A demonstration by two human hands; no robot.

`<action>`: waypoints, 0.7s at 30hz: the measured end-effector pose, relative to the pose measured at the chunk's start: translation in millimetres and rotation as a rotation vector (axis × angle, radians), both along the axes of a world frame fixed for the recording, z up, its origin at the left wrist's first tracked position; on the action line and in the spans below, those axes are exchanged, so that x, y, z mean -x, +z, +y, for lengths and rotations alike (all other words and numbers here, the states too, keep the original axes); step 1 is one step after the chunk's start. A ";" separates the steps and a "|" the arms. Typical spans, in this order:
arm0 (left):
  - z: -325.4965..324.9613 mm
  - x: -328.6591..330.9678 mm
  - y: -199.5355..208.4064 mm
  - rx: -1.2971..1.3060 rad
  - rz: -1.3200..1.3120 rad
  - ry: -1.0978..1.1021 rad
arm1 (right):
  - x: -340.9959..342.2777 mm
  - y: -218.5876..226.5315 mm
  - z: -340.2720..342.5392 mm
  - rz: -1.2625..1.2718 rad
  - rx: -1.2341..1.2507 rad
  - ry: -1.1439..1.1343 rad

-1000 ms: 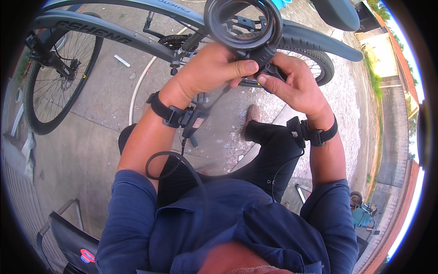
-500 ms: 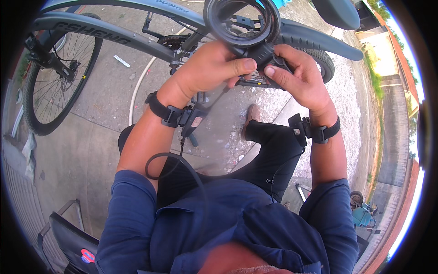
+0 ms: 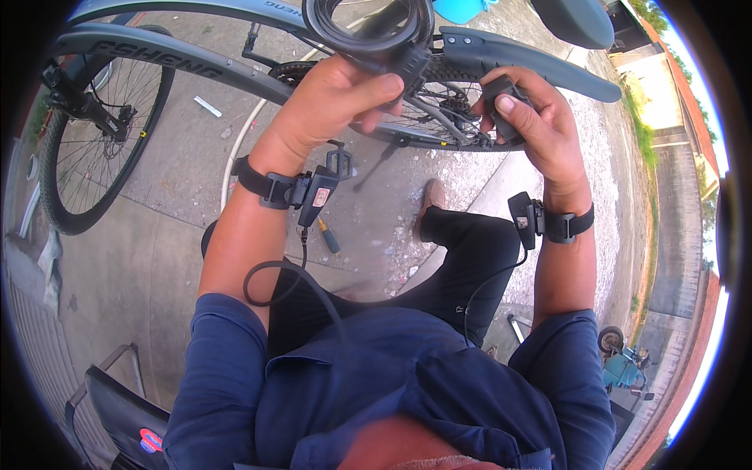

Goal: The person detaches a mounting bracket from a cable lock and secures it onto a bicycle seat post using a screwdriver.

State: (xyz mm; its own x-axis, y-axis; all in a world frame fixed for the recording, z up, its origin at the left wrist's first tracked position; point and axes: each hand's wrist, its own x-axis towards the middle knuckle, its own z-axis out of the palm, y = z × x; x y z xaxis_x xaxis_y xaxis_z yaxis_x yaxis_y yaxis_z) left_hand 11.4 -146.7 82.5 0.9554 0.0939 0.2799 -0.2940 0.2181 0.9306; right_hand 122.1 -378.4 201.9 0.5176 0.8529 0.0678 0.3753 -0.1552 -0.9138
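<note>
A coiled black cable lock (image 3: 413, 64) hangs in front of the grey bicycle (image 3: 243, 74). My left hand (image 3: 337, 98) is closed round its lock body, thumb on top, with the coil looping up above the fingers. Apart from it, on the right, my right hand (image 3: 544, 129) grips a small black plastic bracket (image 3: 495, 95) between thumb and fingers. The bracket's far side is hidden by the fingers. Behind the gap between my hands show the bicycle's rear wheel and gears (image 3: 450, 106).
The front wheel (image 3: 55, 176) stands at the left; the dark rear mudguard (image 3: 525, 66) and saddle (image 3: 576, 22) are at the upper right. A screwdriver (image 3: 329, 237) lies on the concrete below the pedal (image 3: 339, 163). A black chair (image 3: 117, 407) is at the lower left.
My hands have moved apart. The cable lock has gone left with my left hand, while the bracket has come away from it in my right hand.
</note>
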 end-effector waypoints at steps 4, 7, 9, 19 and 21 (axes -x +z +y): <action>18.7 11.5 7.3 -0.016 -0.051 0.082 | 7.7 2.3 14.8 0.026 0.002 0.012; 45.8 41.7 27.7 -0.113 -0.099 0.218 | 18.4 -3.3 23.8 0.022 0.013 0.011; 59.3 75.0 52.9 -0.132 -0.076 0.349 | 19.6 -12.5 22.6 0.032 0.024 0.028; 32.5 424.2 34.4 -0.111 0.676 1.035 | 92.3 -37.7 90.7 0.122 0.019 0.441; -0.9 493.4 -2.3 0.116 0.712 1.282 | 93.6 -38.0 98.4 0.161 0.024 0.492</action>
